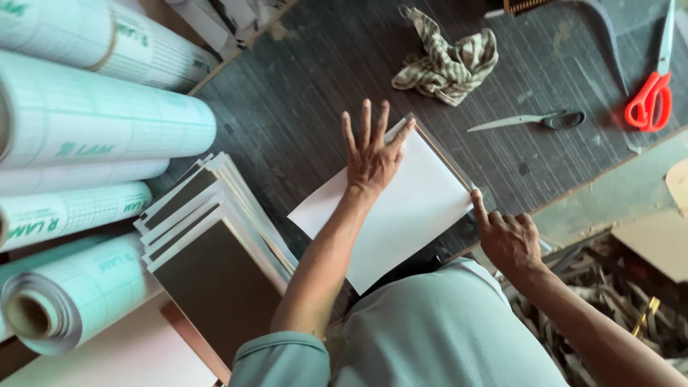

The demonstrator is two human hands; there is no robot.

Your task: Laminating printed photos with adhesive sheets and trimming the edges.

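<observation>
A white sheet [401, 215] lies on a board with a thin brown edge [443, 152] on the dark worktable [301, 93]. My left hand [369, 154] rests flat on the sheet's far corner with its fingers spread. My right hand [507, 240] is at the sheet's right corner. Its index fingertip touches the edge and the other fingers are curled. Whether it pinches the sheet is hidden.
A stack of white-edged brown boards [215, 244] sits to the left, beside several large pale green rolls [93, 122]. Farther back lie a crumpled striped cloth [448, 61], a grey knife [534, 120] and red-handled scissors [652, 93]. Scrap strips [609, 287] pile up beyond the table's right edge.
</observation>
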